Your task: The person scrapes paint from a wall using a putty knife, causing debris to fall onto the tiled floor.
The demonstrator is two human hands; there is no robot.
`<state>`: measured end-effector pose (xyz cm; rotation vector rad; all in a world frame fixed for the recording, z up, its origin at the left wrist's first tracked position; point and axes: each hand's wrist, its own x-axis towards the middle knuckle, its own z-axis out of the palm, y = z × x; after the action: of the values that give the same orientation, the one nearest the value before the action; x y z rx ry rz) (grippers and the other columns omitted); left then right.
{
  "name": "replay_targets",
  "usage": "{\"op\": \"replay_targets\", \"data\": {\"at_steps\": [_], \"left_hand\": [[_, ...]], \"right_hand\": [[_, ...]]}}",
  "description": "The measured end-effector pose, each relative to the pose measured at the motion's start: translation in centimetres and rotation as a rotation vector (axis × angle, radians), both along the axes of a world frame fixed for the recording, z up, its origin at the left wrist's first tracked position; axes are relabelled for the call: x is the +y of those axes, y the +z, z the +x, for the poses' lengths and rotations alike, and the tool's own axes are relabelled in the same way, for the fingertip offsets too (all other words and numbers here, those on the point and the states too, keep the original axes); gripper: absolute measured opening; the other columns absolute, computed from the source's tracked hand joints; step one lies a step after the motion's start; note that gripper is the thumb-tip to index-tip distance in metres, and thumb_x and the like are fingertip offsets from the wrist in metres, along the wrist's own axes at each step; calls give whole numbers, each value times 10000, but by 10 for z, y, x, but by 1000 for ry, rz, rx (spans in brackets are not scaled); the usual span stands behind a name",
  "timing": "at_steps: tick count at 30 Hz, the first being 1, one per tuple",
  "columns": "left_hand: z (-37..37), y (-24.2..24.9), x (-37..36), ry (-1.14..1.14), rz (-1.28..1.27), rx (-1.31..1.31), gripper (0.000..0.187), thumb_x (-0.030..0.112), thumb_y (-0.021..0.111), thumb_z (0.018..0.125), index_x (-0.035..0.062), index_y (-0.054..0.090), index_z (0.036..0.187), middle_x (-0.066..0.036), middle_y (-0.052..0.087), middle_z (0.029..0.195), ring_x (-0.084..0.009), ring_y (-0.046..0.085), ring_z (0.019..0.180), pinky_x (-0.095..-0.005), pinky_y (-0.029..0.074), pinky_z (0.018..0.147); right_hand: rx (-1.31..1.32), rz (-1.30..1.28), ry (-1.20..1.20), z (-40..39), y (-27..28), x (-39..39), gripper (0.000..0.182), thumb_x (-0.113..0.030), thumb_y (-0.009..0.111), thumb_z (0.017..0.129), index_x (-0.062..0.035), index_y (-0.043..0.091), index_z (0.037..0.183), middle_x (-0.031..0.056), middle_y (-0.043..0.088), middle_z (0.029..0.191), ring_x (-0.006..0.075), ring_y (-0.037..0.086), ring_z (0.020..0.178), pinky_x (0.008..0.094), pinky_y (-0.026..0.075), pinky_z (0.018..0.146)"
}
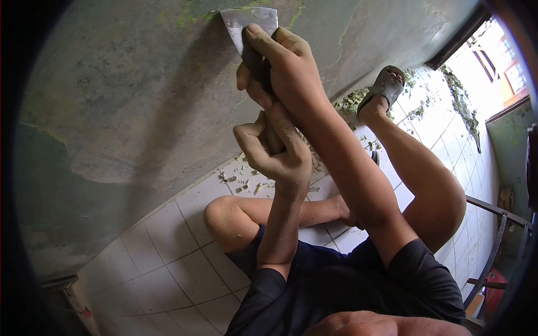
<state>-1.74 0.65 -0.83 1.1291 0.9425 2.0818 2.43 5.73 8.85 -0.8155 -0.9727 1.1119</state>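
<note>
A metal scraper [263, 21] with a wide blade and dark handle has its edge against the grey-green wall [123, 84], at a strip of flaking green paint. My right hand [291, 67] is wrapped round the scraper's handle, with the thumb near the blade. Just below it, my left hand [277, 148] has its fingers curled round the lower end of the handle, close under my right hand. Part of the handle is hidden by my fingers.
White floor tiles [168, 280] meet the wall's base. Paint flakes [241, 179] lie on them, with more debris [462, 106] at the upper right. My bent legs and a sandalled foot [386, 87] are beside the wall. A metal frame [499, 210] stands at the right, near a bright doorway.
</note>
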Motion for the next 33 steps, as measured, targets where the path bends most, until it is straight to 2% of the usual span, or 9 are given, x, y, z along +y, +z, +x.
{"op": "replay_targets", "data": {"at_steps": [5, 7, 9, 11, 13, 16, 18, 21, 33], "left_hand": [[-25, 10, 16, -90, 49, -7, 336, 142, 680, 988, 31, 403, 832, -74, 554, 766, -92, 525, 681, -247, 423, 586], [-44, 10, 25, -60, 149, 83, 325, 133, 667, 996, 16, 419, 822, -76, 575, 763, -80, 532, 689, -232, 415, 592], [-64, 27, 25, -149, 99, 113, 318, 140, 676, 995, 13, 435, 829, -66, 577, 766, -66, 518, 687, -222, 405, 592], [-68, 34, 33, -249, 143, 157, 318, 156, 687, 993, 13, 447, 841, -52, 575, 764, -54, 507, 686, -218, 396, 583], [-64, 35, 29, -222, 160, 229, 307, 140, 679, 993, 15, 443, 842, -55, 578, 755, -63, 514, 668, -235, 412, 561], [-46, 13, 10, -190, 166, 170, 294, 137, 666, 998, 7, 439, 864, -88, 590, 806, -97, 553, 705, -258, 461, 612], [-36, -4, -2, -83, 60, -14, 282, 140, 654, 1003, -3, 435, 898, -132, 597, 884, -135, 590, 775, -285, 495, 682], [-37, -18, -10, -108, -81, -71, 275, 138, 643, 1007, -7, 429, 915, -144, 582, 918, -149, 594, 819, -289, 496, 719], [-34, -1, -5, -88, 19, 4, 333, 166, 683, 983, 25, 419, 836, -89, 545, 788, -117, 526, 725, -295, 425, 629]], "right_hand": [[130, 108, 8, -12, -5, 13, 297, -316, 529, 1067, -35, 501, 978, 125, 644, 633, 124, 466, 359, 249, 353, 359], [167, 118, 23, -24, -4, 12, 290, -320, 524, 1068, -43, 506, 986, 110, 644, 635, 125, 473, 369, 246, 371, 375], [348, 235, -62, -39, -4, 15, 297, -303, 503, 1078, -29, 468, 971, 143, 625, 595, 153, 493, 362, 277, 379, 350], [385, 292, -190, -38, -3, 21, 300, -321, 493, 1084, -47, 479, 960, 109, 622, 591, 140, 500, 372, 266, 390, 354], [321, 182, -273, -32, -1, 11, 293, -321, 519, 1070, -41, 505, 984, 108, 639, 631, 127, 466, 364, 244, 370, 376], [180, 164, -218, -29, -8, -1, 296, -321, 536, 1064, -38, 503, 984, 111, 631, 620, 121, 456, 357, 244, 353, 359], [59, 66, -148, -32, -14, -7, 296, -319, 549, 1060, -37, 492, 991, 107, 625, 610, 106, 450, 351, 240, 347, 357], [18, 16, -142, -38, -23, -8, 296, -323, 538, 1064, -39, 484, 1000, 104, 626, 610, 103, 451, 349, 236, 343, 353], [44, -20, -91, -27, -2, -10, 292, -292, 524, 1069, -33, 471, 944, 154, 658, 705, 120, 446, 349, 246, 341, 348]]}}
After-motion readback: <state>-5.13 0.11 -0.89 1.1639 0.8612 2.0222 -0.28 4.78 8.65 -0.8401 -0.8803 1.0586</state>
